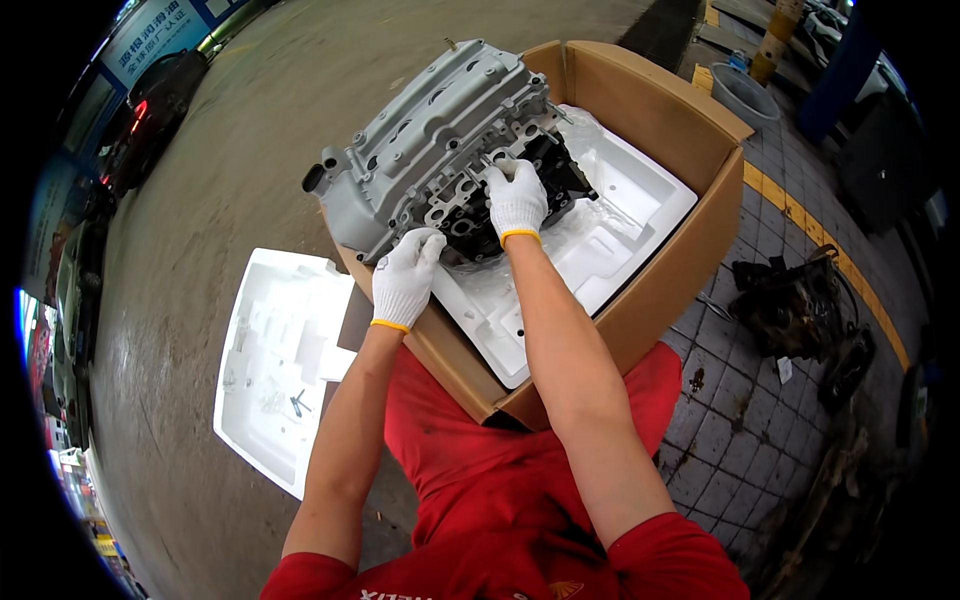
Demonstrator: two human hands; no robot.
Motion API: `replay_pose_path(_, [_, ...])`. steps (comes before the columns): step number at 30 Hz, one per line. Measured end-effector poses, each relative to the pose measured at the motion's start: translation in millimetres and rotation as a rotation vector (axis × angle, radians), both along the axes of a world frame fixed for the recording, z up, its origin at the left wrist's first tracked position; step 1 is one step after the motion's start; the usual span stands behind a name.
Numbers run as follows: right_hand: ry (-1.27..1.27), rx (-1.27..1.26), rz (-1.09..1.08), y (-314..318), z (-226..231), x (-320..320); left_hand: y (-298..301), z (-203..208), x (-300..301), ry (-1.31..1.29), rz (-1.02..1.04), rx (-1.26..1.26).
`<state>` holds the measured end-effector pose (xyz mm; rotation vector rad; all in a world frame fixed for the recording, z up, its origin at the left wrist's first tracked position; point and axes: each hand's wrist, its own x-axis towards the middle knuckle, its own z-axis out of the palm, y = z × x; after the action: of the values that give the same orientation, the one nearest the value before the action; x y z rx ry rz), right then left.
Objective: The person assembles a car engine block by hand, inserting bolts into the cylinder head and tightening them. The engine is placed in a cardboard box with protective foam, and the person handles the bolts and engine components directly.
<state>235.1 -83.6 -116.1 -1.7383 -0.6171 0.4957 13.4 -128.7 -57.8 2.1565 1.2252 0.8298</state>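
A car engine (430, 130) with a grey metal top cover and a black block rests tilted in an open cardboard box (660, 290), over a white foam tray (630, 185). Both my hands wear white knit gloves with yellow cuffs. My right hand (517, 200) is closed at the row of round ports on the engine's near side, its fingertips pressed together. Lower left, my left hand (405, 270) is closed against the engine's near corner by the box edge. Whatever lies between the fingers of either hand is too small or hidden to make out.
A second white foam tray (265, 350) lies on the floor at left, with a few small bolts (299, 404) in it. Dark, oily engine parts (790, 305) sit on the tiles at right. A grey tub (745, 95) stands far right. Parked cars (150, 120) line the left.
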Motion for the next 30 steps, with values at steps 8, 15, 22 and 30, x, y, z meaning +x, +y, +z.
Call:
replay_pose_path(8, [0.059, 0.015, -0.032, -7.1, 16.0, -5.0, 0.1, 1.8, 2.4, 0.005, -0.004, -0.001])
replay_pose_path(15, [0.018, 0.101, -0.066, -1.5, 9.7, -8.2, 4.1, -3.1, 1.1, -0.015, -0.003, -0.009])
replay_pose_path(22, [0.013, 0.066, -0.065, 1.7, 2.3, -7.3, 4.1, -6.3, -0.4, -0.016, -0.003, -0.029])
replay_pose_path(30, [-0.079, -0.029, -0.078, 8.9, -8.0, -5.7, 3.4, -6.3, 1.0, -0.023, -0.006, -0.017])
